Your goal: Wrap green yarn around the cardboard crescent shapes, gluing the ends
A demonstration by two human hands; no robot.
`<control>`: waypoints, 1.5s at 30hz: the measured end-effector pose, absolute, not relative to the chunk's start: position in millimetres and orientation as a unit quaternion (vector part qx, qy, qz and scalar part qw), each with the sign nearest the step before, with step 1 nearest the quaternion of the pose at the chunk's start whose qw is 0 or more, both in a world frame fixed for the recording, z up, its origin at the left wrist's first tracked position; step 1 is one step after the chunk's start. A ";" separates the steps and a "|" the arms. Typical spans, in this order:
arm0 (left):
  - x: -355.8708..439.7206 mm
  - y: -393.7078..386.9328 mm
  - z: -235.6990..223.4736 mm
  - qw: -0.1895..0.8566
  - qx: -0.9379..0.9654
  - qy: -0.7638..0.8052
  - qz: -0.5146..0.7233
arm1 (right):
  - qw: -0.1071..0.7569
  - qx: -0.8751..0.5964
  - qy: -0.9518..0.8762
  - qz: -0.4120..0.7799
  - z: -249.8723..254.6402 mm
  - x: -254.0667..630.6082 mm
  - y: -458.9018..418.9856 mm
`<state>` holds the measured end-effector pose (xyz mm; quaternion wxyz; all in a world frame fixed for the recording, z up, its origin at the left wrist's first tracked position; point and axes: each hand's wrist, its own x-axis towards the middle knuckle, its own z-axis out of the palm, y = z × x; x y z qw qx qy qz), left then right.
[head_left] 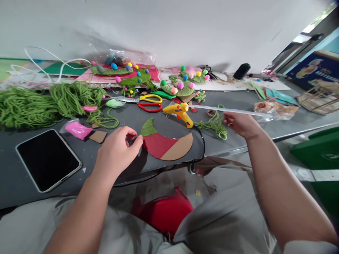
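A crescent-shaped cardboard piece point(164, 145) lies flat near the table's front edge. Green yarn point(148, 128) covers its upper-left tip, the middle is red, and the right end is bare brown. My left hand point(119, 143) is at the crescent's left side, thumb and fingers loosely bent and apart, holding nothing visible. To the right, my right hand point(241, 124) has curled fingers beside a loose tangle of green yarn point(215, 124); whatever lies within them is hidden. Between the hands rests a yellow glue gun point(180, 112) with a long clear glue stick point(227, 109) extending rightward behind my right hand.
Red-and-yellow-handled scissors point(150, 103) lie behind the crescent. Green yarn bundles point(26, 107) and a tablet point(49, 160) occupy the left. Pom-pom-decorated green pieces point(181, 88) line the back. A black cord point(203, 143) loops over the front edge. A red stool point(164, 211) is below.
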<state>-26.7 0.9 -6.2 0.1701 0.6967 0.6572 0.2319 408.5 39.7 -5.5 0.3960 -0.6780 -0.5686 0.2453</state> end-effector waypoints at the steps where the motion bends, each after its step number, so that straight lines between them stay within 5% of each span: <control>1: -26.5 1.1 -6.8 0.173 0.696 0.656 0.235 | 0.428 -0.670 -0.553 0.248 -2.1 413.7 38.8; 9: -24.5 1.1 -11.8 0.190 0.701 0.640 0.250 | 0.666 -0.600 -0.433 0.093 20.1 427.9 30.6; 13: -23.5 1.0 -12.6 0.188 0.703 0.634 0.260 | 0.595 -0.649 -0.460 0.114 21.0 412.4 21.5; 20: 5.0 -17.7 -5.2 0.284 0.736 0.509 0.345 | 0.328 -0.645 -0.593 0.352 15.9 375.3 -0.2; 28: 48.4 -39.2 -18.5 0.541 0.644 0.394 0.371 | 0.387 -0.480 -0.727 0.302 8.8 275.0 -28.5; 38: 44.8 -36.2 -15.0 0.501 0.647 0.421 0.393 | 0.383 -0.463 -0.724 0.339 -0.3 229.9 -41.1; 45: 41.4 -31.0 -10.3 0.564 0.561 0.425 0.431 | 0.378 -0.449 -0.769 0.252 -6.6 232.6 -40.4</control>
